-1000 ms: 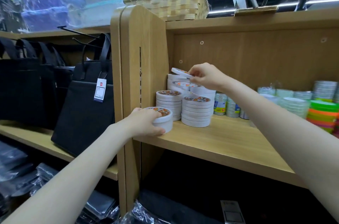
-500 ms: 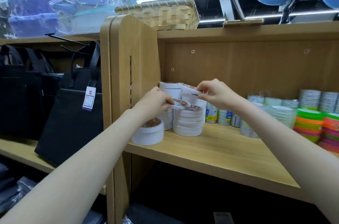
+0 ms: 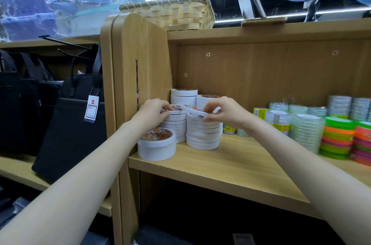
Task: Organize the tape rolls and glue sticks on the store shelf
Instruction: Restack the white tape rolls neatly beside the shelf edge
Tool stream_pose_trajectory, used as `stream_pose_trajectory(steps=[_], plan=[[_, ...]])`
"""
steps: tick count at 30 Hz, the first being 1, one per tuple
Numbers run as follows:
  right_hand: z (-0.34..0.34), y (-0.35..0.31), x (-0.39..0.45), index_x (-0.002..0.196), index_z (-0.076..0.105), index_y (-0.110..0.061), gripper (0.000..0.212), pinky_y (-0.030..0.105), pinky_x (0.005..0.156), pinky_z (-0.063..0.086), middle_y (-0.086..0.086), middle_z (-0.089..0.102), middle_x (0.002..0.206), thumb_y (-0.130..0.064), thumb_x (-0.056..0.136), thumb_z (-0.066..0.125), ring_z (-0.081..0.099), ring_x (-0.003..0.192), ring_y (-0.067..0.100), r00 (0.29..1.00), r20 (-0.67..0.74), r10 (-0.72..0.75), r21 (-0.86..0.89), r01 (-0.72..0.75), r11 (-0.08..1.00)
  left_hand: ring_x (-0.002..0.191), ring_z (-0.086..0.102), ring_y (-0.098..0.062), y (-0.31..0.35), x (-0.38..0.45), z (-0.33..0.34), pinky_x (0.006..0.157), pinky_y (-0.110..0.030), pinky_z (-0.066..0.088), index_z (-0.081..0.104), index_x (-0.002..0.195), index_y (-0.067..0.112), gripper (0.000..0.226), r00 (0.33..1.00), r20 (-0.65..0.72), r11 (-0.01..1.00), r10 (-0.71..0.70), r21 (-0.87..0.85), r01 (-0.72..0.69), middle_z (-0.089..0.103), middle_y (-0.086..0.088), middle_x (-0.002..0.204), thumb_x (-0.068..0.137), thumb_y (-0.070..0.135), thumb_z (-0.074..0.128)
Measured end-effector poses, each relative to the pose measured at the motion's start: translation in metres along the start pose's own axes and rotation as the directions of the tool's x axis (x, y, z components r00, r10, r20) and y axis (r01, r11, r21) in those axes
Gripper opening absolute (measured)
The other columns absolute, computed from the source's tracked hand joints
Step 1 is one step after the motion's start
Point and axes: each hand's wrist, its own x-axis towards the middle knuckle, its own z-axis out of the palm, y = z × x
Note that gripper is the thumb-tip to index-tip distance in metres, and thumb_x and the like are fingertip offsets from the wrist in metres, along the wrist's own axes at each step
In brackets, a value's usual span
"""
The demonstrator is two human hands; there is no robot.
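Stacks of thin white tape rolls (image 3: 202,134) stand at the left end of the wooden shelf (image 3: 230,166). A wide white tape roll (image 3: 157,144) with an orange label sits alone at the front left corner. My left hand (image 3: 153,111) pinches the top roll of the left stack (image 3: 175,124). My right hand (image 3: 224,111) pinches a thin tape roll (image 3: 193,110), tilted, over the top of the front stack. Taller white stacks (image 3: 184,96) rise behind my hands.
Clear tape stacks (image 3: 307,130) and bright green, orange and pink rolls (image 3: 339,140) fill the shelf's right side, with small labelled rolls (image 3: 228,130) behind. Black bags (image 3: 70,124) with a price tag hang on the left shelf. A woven basket (image 3: 174,13) and wrapped bins sit above.
My left hand let go of the wide roll at the front corner and rose to the left stack. My right hand brought the thin roll down from the back stacks toward the front stack.
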Motion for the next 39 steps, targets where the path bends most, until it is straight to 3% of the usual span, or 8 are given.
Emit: stream_pose_trajectory(steps=[5, 8, 12, 16, 26, 29, 34, 39], plan=[[-0.011, 0.001, -0.005, 0.076, 0.07, -0.02, 0.006, 0.014, 0.071, 0.047, -0.008, 0.07, 0.076, -0.018, 0.081, 0.07, 0.062, 0.071, 0.003, 0.999, -0.031, 0.024, 0.176, -0.018, 0.984, 0.105, 0.058, -0.02, 0.003, -0.002, 0.001, 0.083, -0.026, 0.042, 0.065, 0.109, 0.012, 0.02, 0.999, -0.004, 0.999, -0.039, -0.024, 0.039, 0.064, -0.008, 0.113, 0.092, 0.02, 0.057], [-0.015, 0.0, -0.005, 0.075, 0.066, -0.022, 0.009, 0.006, 0.059, 0.039, -0.008, 0.065, 0.079, -0.019, 0.08, 0.071, 0.059, 0.07, 0.007, 0.997, -0.055, 0.051, 0.03, -0.049, 0.998, 0.104, 0.058, -0.021, 0.005, -0.002, 0.001, 0.084, -0.029, 0.044, 0.065, 0.106, 0.01, 0.019, 0.998, -0.011, 0.998, -0.059, -0.03, 0.058, 0.064, -0.009, 0.112, 0.092, 0.02, 0.057], [-0.009, 0.005, -0.006, 0.092, 0.069, -0.017, 0.009, 0.015, 0.065, 0.037, -0.003, 0.062, 0.096, -0.02, 0.083, 0.068, 0.051, 0.083, 0.009, 0.997, -0.039, 0.06, -0.137, -0.064, 0.989, 0.104, 0.057, -0.022, 0.007, -0.003, 0.003, 0.085, -0.031, 0.045, 0.064, 0.109, 0.012, 0.02, 0.998, -0.005, 0.998, -0.066, -0.019, 0.066, 0.063, -0.009, 0.114, 0.092, 0.018, 0.054], [-0.004, 0.006, -0.012, 0.097, 0.068, -0.02, 0.013, 0.029, 0.087, 0.045, 0.003, 0.052, 0.106, -0.02, 0.084, 0.066, 0.051, 0.101, 0.017, 0.991, -0.103, 0.087, -0.112, -0.098, 0.989, 0.109, 0.052, -0.026, 0.01, -0.005, 0.006, 0.08, -0.028, 0.037, 0.059, 0.118, 0.018, 0.027, 0.999, -0.032, 0.998, -0.037, 0.053, 0.039, 0.053, -0.01, 0.122, 0.092, 0.02, 0.053], [0.0, 0.007, -0.018, 0.098, 0.069, -0.013, 0.014, 0.017, 0.075, 0.034, -0.002, 0.049, 0.097, -0.018, 0.085, 0.066, 0.057, 0.098, 0.017, 0.972, -0.186, 0.147, -0.083, -0.164, 0.983, 0.102, 0.049, -0.023, 0.013, -0.003, 0.015, 0.075, -0.029, 0.036, 0.063, 0.113, 0.018, 0.024, 0.993, -0.071, 0.996, -0.09, -0.013, 0.089, 0.056, -0.01, 0.116, 0.092, 0.025, 0.054], [0.008, 0.01, -0.018, 0.105, 0.066, -0.012, 0.022, 0.016, 0.077, 0.035, 0.001, 0.054, 0.102, -0.017, 0.083, 0.067, 0.058, 0.103, 0.019, 0.945, -0.265, 0.193, 0.01, -0.197, 0.98, 0.119, 0.045, -0.026, 0.02, -0.003, 0.019, 0.095, -0.038, 0.039, 0.062, 0.116, 0.023, 0.027, 0.997, -0.076, 1.0, -0.015, -0.023, 0.013, 0.055, -0.005, 0.126, 0.091, 0.03, 0.056], [0.021, 0.019, -0.026, 0.119, 0.055, -0.013, 0.046, 0.032, 0.088, 0.049, 0.006, 0.058, 0.12, -0.024, 0.078, 0.074, 0.06, 0.105, 0.018, 0.904, -0.194, 0.382, 0.38, -0.289, 0.878, 0.119, 0.049, -0.021, 0.033, -0.002, 0.022, 0.101, -0.039, 0.037, 0.061, 0.116, 0.023, 0.029, 1.0, -0.015, 0.997, 0.014, -0.078, -0.015, 0.061, -0.001, 0.122, 0.091, 0.037, 0.056], [0.028, 0.015, -0.023, 0.115, 0.057, -0.008, 0.046, 0.032, 0.089, 0.05, 0.011, 0.064, 0.114, -0.024, 0.076, 0.076, 0.061, 0.102, 0.019, 0.874, -0.287, 0.391, 0.373, -0.274, 0.886, 0.116, 0.052, -0.02, 0.034, 0.0, 0.024, 0.099, -0.039, 0.038, 0.063, 0.11, 0.022, 0.026, 0.999, -0.029, 0.994, -0.025, -0.108, 0.022, 0.064, -0.001, 0.117, 0.089, 0.037, 0.058]])
